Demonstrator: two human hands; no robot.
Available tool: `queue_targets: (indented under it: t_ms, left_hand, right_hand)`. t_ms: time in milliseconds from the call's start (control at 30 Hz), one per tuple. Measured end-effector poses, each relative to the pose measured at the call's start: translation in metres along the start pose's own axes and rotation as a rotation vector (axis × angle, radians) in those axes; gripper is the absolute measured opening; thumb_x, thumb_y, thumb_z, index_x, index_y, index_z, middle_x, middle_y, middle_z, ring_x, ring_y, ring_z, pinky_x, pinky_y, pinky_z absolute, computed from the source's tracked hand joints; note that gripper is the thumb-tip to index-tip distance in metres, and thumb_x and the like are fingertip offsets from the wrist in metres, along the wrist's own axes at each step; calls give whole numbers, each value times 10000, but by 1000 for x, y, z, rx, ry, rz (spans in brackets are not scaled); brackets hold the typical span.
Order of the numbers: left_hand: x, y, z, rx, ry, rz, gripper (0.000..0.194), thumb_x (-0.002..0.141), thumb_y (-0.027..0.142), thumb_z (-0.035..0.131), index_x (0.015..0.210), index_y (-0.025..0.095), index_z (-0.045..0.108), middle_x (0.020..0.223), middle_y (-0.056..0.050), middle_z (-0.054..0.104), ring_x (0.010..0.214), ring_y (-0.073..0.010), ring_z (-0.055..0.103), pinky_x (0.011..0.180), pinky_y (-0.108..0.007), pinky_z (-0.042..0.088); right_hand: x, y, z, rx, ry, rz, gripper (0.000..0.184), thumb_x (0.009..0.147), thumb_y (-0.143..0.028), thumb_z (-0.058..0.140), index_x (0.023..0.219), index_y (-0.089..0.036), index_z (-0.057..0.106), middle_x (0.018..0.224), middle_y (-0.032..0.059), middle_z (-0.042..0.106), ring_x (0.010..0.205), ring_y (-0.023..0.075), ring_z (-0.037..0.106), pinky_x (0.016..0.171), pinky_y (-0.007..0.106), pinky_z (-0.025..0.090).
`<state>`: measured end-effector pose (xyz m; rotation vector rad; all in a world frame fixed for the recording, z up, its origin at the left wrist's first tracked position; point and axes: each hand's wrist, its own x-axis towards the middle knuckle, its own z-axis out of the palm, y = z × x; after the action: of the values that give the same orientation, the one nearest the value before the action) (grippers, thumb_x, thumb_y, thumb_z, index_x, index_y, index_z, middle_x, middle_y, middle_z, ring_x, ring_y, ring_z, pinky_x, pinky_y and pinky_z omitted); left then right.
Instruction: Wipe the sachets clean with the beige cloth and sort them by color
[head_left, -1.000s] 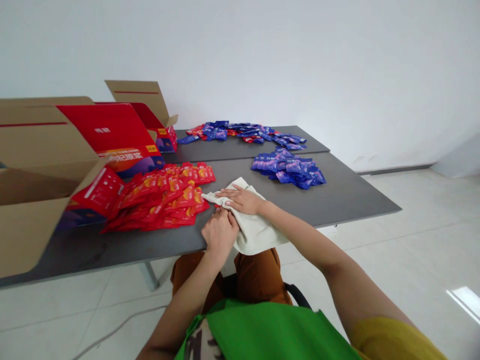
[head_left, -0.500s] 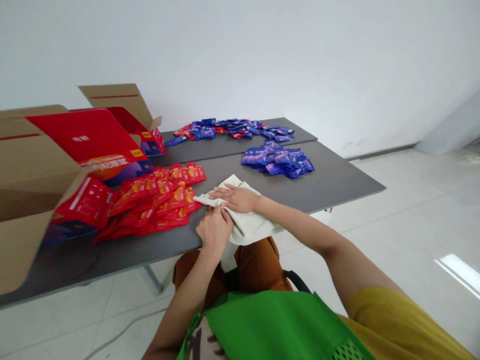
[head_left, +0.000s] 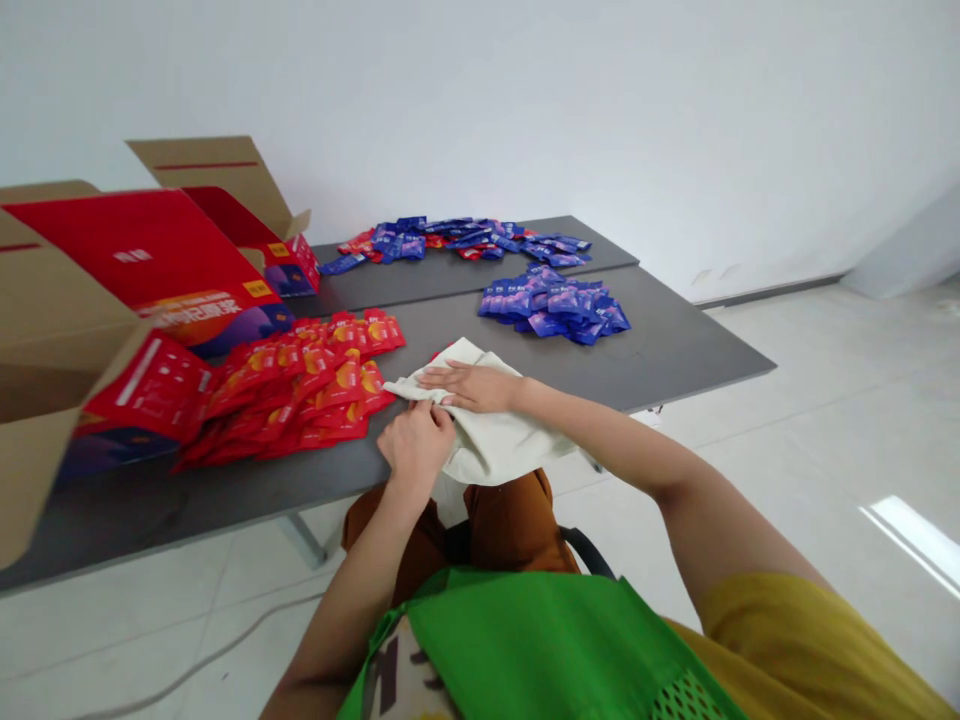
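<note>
A piece of cream cloth (head_left: 495, 447) lies at the table's front edge, part of it hanging over my lap; whether it is a bag, I cannot tell. My left hand (head_left: 416, 440) is closed at the cloth's left edge, fingers curled on the fabric. Flat on top of the cloth rests my right hand (head_left: 474, 386), its fingers stretched out to the left. A heap of red sachets (head_left: 300, 390) sits just left of the cloth. Beyond it, towards the right, is a pile of blue-purple sachets (head_left: 559, 305). A small red bit shows at the cloth's far edge.
Open red cardboard boxes (head_left: 150, 255) with raised flaps stand on the left of the dark grey table (head_left: 675, 340). Mixed blue and red sachets (head_left: 457, 240) lie along the back by the white wall. A cable (head_left: 232, 640) runs over the floor.
My left hand has shifted slightly left along the cloth's edge. A red bit now shows at the cloth's far edge. The whole view has shifted a little; my right hand stays on the cloth.
</note>
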<state>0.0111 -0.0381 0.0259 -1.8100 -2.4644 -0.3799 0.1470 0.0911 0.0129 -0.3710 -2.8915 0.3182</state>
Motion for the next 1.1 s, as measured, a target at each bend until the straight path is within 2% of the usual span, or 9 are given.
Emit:
queue_targets:
  t_ms: [67,200,333,467,600,700,900,1000,1100]
  left_hand:
    - [9,3,-3,21,12,-20,452,910,367,331,935,149,727,818,-170,696,788,-293,663,708,-380,465]
    - [25,11,-7,78,23,6,496,912,355,298,948,81,711,817,-204,677,804,-316,657,705,-400,470]
    - [29,15,-5,157,7,119,475,866,382,408,1061,27,656,959,-240,651,918,-335,617,733,-396,466]
    - [33,13,3,242,8,296,481,882,331,418,1157,-28,583,1117,-284,590,1059,-365,531,719,-366,461]
    - [45,4,7,251,-53,279,403,914,119,273,1069,-24,616,1012,-271,636,1022,-335,572,742,-348,456]
    - [52,-4,5,170,-31,249,413,934,114,233,1028,23,625,933,-226,672,935,-298,634,760,-349,460]
    - [49,-10,-2,44,38,-17,395,978,287,267,1053,113,613,838,-166,692,804,-293,681,671,-352,486]
    - [40,-11,1,59,34,-26,397,981,316,268,1082,130,604,927,-180,686,828,-308,678,664,-370,500]
    - [27,-8,6,71,75,54,410,971,205,230,1200,79,545,1063,-233,650,970,-315,654,713,-366,505]
  right_hand:
    - [-5,13,-5,-13,32,134,550,1029,-430,209,1458,-148,404,1531,64,374,1427,180,293,1173,368,182]
    - [-20,43,-17,-126,150,556,598,1020,-479,196,1360,-106,517,1419,131,514,1294,267,469,1083,402,321]
    - [-31,39,-16,-25,311,761,680,991,-601,179,1088,-139,668,1069,131,691,1006,245,617,896,350,433]
    - [-30,15,-3,449,556,809,809,897,-761,134,679,-146,613,642,42,595,659,169,564,629,272,422]
    - [-29,-5,4,854,791,877,716,830,-804,286,658,-162,553,564,9,520,588,154,499,543,258,386]
    - [-26,-14,1,940,886,942,645,829,-774,345,664,-177,525,578,6,510,615,160,494,567,263,403]
    - [2,-32,-2,804,925,760,524,874,-680,374,684,-205,487,666,-18,505,703,153,500,714,271,437]
    - [14,-38,1,1024,892,724,461,891,-626,425,753,-202,542,715,-11,572,760,167,562,792,300,466]
    - [17,-38,-4,1350,917,859,401,940,-537,429,813,-189,580,741,16,642,782,187,628,827,340,498]
